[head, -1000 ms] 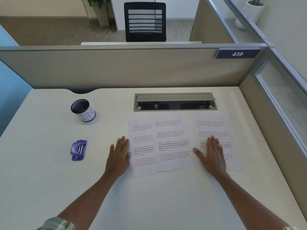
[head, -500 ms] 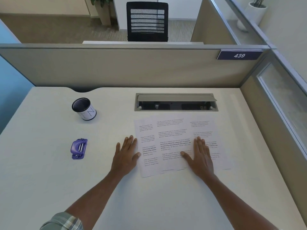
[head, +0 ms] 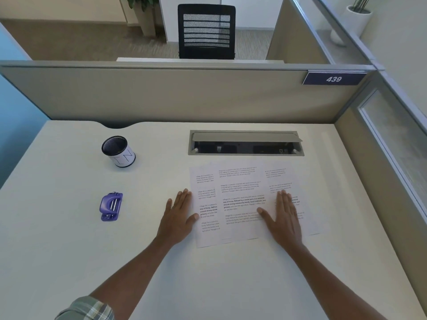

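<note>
White paper with black print: three sheets (head: 241, 188), fanned side by side and overlapping. Lie flat on the desk (head: 208, 285), just on the person's side of the cable hatch (head: 246, 143), near its frame but not touching it. Run with the long axis away from the person, toward the hatch, page heads pointing at it and text lines roughly parallel to its long side. Stack with the middle sheet on top, covering the inner margins of both neighbours.

Left hand (head: 179, 218): palm down, fingers straight and together, grasping nothing. Rests mostly on bare desk, on the person's side of the hatch's left end, thumb tip and fingertips touching the left edge of the leftmost sheet.

Right hand (head: 283, 218): likewise flat and released, fingers straight and aimed at the hatch. Presses on the rightmost sheet, on the person's side of the hatch's right part, thumb spread over the middle sheet. Leaves the middle sheet lying between the two hands, upper halves of all pages bare between hands and hatch.

Pen cup (head: 119, 152): upright, well left of the hatch, about level with it. Purple desk tool (head: 111, 206), punch or stapler, cannot tell which: left of the hatch too, nearer the person than the cup. Beige partition (head: 161, 93): right behind the hatch. Number plate (head: 333, 78) reading 439: above and right of the hatch. Black mesh chair (head: 206, 31): beyond the partition, behind the hatch.
</note>
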Demonstrator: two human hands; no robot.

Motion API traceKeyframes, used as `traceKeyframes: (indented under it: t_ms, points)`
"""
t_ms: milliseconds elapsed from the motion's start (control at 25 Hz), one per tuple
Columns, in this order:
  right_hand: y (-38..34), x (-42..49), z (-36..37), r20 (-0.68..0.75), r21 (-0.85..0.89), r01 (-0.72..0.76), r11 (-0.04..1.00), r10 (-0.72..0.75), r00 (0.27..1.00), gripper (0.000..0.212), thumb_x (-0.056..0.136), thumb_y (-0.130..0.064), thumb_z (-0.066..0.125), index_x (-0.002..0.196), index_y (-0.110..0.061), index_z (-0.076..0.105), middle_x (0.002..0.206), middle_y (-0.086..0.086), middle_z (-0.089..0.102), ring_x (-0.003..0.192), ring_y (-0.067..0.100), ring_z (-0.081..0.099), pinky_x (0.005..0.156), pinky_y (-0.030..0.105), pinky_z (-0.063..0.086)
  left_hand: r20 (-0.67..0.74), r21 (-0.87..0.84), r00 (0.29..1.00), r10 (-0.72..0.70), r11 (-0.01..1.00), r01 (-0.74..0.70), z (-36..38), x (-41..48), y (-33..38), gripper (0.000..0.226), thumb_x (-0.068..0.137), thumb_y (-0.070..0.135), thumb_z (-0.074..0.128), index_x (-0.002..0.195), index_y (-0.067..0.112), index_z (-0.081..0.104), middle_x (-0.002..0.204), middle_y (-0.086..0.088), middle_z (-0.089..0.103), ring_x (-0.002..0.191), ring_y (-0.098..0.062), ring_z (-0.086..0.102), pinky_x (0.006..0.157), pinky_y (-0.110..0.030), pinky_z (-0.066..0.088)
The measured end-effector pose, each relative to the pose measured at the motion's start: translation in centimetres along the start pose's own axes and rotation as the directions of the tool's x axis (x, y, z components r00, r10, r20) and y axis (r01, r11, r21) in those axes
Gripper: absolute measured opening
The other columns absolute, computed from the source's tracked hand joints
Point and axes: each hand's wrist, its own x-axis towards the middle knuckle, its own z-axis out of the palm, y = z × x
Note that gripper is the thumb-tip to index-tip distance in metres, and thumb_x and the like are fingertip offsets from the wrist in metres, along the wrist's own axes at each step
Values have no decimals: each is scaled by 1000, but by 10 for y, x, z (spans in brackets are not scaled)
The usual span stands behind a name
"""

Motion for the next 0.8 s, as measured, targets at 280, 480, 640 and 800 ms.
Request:
traceKeyframes:
  t_ms: [280,480,640,800]
  points:
    - [56,-6,-14,19,-19,-201,979,201,979,106,103,-74,37,174,-5,1,185,12,-3,171,26,-6,139,49,1,62,29,997,43,999,-45,1,-1,-8,93,110,51,53,176,15,-1,185,-2,-12,172,-20,-12,140,-47,-7]
    - [44,-13,-4,30,37,-212,977,211,977,102,107,-69,42,174,-5,0,185,11,-6,171,25,-9,139,46,-3,64,26,997,38,999,-40,2,-1,-5,93,110,51,54,176,15,0,185,-3,-12,172,-22,-12,139,-50,-8]
    - [34,-16,1,26,60,-217,974,216,976,100,107,-69,40,174,-6,-1,185,10,-6,171,24,-9,139,45,-3,66,33,997,35,999,-37,2,-1,-4,93,110,52,53,176,14,-1,185,-3,-12,172,-22,-12,139,-50,-9]
    - [24,-19,8,32,82,-213,974,211,977,99,108,-68,39,174,-7,0,185,9,-6,171,22,-10,139,44,-4,74,43,997,27,999,-31,2,-2,-3,93,111,52,52,176,14,-2,185,-3,-12,172,-22,-13,139,-50,-10]
